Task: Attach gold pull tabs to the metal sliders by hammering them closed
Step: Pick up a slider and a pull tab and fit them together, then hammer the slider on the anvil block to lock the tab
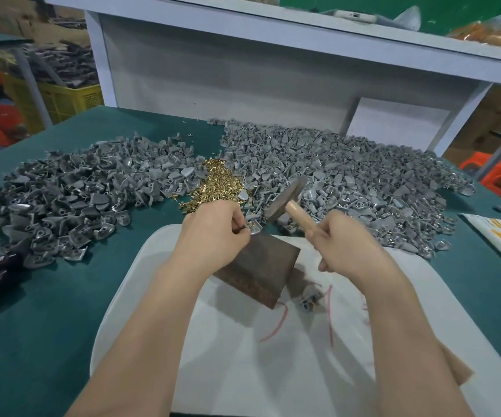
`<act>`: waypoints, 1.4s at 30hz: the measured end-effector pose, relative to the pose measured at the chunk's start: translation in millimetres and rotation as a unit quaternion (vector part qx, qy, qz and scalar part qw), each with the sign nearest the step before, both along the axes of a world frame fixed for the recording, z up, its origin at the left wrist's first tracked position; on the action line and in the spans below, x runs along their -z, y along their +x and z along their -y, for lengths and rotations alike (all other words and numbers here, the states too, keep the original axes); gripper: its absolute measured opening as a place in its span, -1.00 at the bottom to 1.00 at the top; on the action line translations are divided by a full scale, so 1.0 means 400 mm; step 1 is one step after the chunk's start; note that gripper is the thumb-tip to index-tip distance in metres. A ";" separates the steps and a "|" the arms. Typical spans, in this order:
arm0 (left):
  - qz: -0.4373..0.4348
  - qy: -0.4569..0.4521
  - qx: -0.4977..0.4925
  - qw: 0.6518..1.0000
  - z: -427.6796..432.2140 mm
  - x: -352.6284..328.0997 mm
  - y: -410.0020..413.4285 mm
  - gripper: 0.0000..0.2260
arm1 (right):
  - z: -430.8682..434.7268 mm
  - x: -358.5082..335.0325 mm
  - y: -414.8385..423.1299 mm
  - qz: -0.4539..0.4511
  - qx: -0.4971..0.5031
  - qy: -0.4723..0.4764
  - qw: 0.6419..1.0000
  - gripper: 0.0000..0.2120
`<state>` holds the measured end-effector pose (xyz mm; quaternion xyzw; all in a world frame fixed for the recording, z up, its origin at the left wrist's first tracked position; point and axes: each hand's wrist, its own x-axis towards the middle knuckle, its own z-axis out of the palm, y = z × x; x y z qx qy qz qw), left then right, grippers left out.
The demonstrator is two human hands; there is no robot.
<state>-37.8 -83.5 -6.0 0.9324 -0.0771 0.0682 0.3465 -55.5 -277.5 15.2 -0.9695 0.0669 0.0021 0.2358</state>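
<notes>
1. Single head-worn wide-angle view: it looks forward and down over the green bench.
2. Close range — left hand and right hand sit mid-frame, the bench's far edge toward the top.

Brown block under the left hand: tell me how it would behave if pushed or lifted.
The brown block looks like solid, rusty metal, so probably heavy for its size and rigid. It sits broad and flat on the white tray, so it likely slides rather than tips or rolls.
</notes>
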 end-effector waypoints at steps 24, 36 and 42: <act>0.001 -0.039 -0.028 0.999 0.003 -0.002 0.001 -0.79 | -0.023 -0.036 -0.106 0.127 -0.140 -0.025 0.982 -0.56; 0.002 -0.006 -0.006 1.000 0.004 -0.010 -0.006 -0.84 | 0.016 0.041 0.049 -0.009 -0.049 0.073 0.996 -0.77; 0.028 -0.058 0.008 0.998 0.008 -0.008 0.000 -0.94 | -0.044 0.024 0.056 0.178 -0.092 0.065 0.978 -0.70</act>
